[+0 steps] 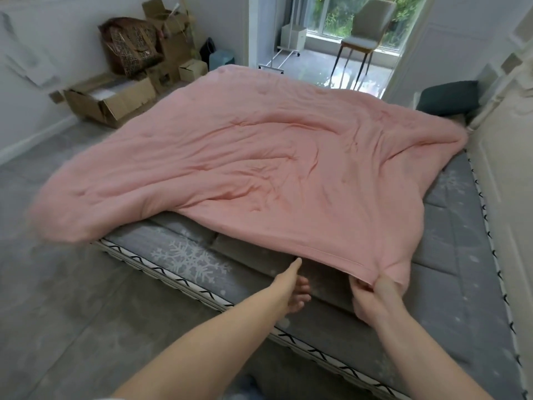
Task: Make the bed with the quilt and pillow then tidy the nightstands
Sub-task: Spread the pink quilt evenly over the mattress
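A pink quilt [259,157] lies spread and wrinkled over a grey mattress [450,284] with snowflake print. Its left part hangs past the mattress edge and looks blurred. My right hand [375,295] is shut on the quilt's near hem, lifting a corner of it. My left hand [288,278] reaches forward with fingers stretched toward the same hem, holding nothing; its fingertip is at the hem's edge. A dark green pillow [447,101] rests at the far right by the headboard [507,174]. No nightstand is in sight.
Cardboard boxes [112,102] and a patterned bag [132,47] are piled against the far left wall. A grey chair [363,36] stands by the window in the doorway beyond the bed. A bare foot [300,295] shows on the mattress near my left hand. Grey floor runs along the left.
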Demonstrator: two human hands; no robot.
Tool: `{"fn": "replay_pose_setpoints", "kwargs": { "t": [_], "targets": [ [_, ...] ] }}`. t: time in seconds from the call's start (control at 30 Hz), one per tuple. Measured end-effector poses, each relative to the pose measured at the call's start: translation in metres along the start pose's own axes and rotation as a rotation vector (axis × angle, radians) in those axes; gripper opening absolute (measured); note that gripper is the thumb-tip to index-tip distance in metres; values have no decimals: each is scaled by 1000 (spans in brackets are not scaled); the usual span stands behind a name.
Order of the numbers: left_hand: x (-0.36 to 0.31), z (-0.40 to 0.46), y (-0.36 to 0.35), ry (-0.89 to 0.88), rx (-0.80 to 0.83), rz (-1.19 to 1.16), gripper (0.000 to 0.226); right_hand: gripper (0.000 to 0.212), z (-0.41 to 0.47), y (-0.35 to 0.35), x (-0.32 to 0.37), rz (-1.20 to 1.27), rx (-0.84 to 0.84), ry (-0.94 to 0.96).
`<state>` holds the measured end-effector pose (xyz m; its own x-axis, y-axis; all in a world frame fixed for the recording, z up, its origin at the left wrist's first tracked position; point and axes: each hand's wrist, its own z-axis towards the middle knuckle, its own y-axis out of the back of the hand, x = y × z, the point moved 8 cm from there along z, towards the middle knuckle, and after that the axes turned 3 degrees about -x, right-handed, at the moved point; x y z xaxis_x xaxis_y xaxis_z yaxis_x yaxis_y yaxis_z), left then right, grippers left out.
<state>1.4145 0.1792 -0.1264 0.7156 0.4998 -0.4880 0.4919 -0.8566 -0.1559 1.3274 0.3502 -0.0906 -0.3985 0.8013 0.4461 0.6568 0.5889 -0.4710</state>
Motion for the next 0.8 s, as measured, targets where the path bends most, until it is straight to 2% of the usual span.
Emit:
{"fn": "replay_pose_setpoints", "kwargs": {
  "t": [0.1, 0.13, 0.17, 0.27, 0.3, 0.4, 0.43, 0.53, 0.57, 0.63, 0.67, 0.73, 0.77, 0.8],
  "targets": [
    [10, 12, 1, 68, 18, -243, 69, 76, 1, 17, 13, 42, 87, -70],
    [8, 17, -1, 54, -2, -290, 75, 83, -2, 23, 21, 37, 124, -85],
    [7, 20, -8, 39, -12, -339, 79, 80, -4, 31, 33, 12, 162, -69],
    [11, 33, -36, 37, -11, -455, 85, 31, -19, 53, 68, -92, 206, -68],
    [15, 38, -46, 48, -9, -515, 81, 31, -19, 62, 81, -80, 226, -76],
    [20, 48, -55, 2, -108, -609, 52, 68, -18, 82, 104, -75, 250, -121],
    [21, 50, -58, -30, -168, -566, 44, 71, -17, 83, 112, -42, 285, -146],
    [25, 35, -65, -119, -302, -453, 33, 34, 1, 98, 119, -26, 184, -137],
    [30, 25, -71, -128, -310, -431, 33, 33, 10, 101, 118, -18, 167, -152],
    [51, 8, -85, -113, -293, -420, 34, 52, 19, 106, 117, -62, 91, -114],
    [63, -1, -90, -103, -283, -422, 34, 53, 20, 106, 111, -107, 36, -108],
    [87, -12, -96, -71, -260, -423, 34, 41, 19, 108, 94, -250, -71, -125],
    [97, -16, -95, -57, -260, -425, 34, 42, 17, 110, 81, -339, -109, -153],
    [102, -20, -92, -43, -263, -433, 34, 52, 15, 111, 70, -417, -117, -177]
  ]
}}
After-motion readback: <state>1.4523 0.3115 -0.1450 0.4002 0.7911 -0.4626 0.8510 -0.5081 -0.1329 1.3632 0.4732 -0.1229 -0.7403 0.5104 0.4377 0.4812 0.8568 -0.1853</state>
